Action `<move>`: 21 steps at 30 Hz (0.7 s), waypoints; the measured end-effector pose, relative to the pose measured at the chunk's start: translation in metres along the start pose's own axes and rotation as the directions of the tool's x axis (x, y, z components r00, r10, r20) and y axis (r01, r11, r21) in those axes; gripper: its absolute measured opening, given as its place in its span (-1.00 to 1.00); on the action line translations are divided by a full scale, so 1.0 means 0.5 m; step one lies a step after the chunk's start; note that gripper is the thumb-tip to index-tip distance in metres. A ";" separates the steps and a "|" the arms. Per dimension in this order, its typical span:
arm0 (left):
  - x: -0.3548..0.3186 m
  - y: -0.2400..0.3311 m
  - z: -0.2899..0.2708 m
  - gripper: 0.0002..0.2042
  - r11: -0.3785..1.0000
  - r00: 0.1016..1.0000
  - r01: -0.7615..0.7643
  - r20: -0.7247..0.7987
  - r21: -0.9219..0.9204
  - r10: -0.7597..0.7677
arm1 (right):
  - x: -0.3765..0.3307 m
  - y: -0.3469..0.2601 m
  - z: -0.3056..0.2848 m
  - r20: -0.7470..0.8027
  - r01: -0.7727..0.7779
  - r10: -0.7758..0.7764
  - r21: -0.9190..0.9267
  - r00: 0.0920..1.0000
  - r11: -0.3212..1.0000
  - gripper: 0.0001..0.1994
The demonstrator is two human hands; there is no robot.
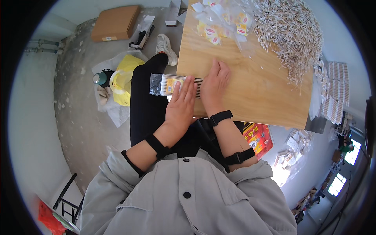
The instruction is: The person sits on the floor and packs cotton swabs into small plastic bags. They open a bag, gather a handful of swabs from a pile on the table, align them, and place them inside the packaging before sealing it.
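A clear plastic pack of cotton swabs (166,84) with a yellow label lies across the left edge of the wooden table (250,100). Its left end, where the plastic is loose, sticks out past the edge. My left hand (182,103) rests on the pack, fingers stretched out and lying flat over its middle. At the pack's right end, where brown swab sticks show, my right hand (214,84) stands on its side against them. The fingers of that hand are loosely bent and point away from me. I see nothing in its grasp, though the palm is partly hidden.
A big heap of loose cotton swabs (290,31) covers the table's far right. Clear bags with yellow labels (223,23) lie at the far edge. Bundled swabs (337,86) are stacked beyond the right side. On the floor are a cardboard box (115,23), a yellow bag (127,78) and a bottle (100,78).
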State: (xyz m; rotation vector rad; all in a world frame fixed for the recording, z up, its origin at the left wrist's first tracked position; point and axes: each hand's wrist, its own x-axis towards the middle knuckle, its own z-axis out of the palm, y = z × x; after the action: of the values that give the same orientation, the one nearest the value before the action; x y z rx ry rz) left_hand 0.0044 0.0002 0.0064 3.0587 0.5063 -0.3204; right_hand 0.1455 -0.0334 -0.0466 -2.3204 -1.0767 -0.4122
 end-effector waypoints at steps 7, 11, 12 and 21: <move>0.000 -0.002 -0.001 -0.02 0.999 1.000 0.006 0.004 0.043 -0.006 | 0.003 -0.011 -0.006 0.036 -0.051 0.050 0.029 0.998 0.998 -0.63; 0.003 -0.006 -0.013 -0.05 0.998 0.999 0.000 0.052 -0.055 0.003 | -0.005 -0.008 0.005 0.011 -0.053 0.053 0.016 0.999 0.998 -0.63; 0.003 -0.009 -0.018 -0.06 0.996 0.998 -0.003 0.056 -0.090 0.008 | -0.003 -0.011 0.003 0.029 -0.059 0.058 0.020 0.998 0.998 -0.62; -0.042 -0.153 -0.008 -0.65 0.654 0.674 0.119 -0.423 -0.748 -0.606 | 0.007 -0.028 -0.007 0.108 -0.087 0.088 -0.012 0.990 0.996 -0.64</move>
State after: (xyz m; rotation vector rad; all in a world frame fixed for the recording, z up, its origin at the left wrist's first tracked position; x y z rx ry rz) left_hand -0.0388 0.0664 0.0154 2.2028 1.0409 0.8141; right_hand 0.1366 -0.0260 -0.0373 -2.4102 -1.0202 -0.2596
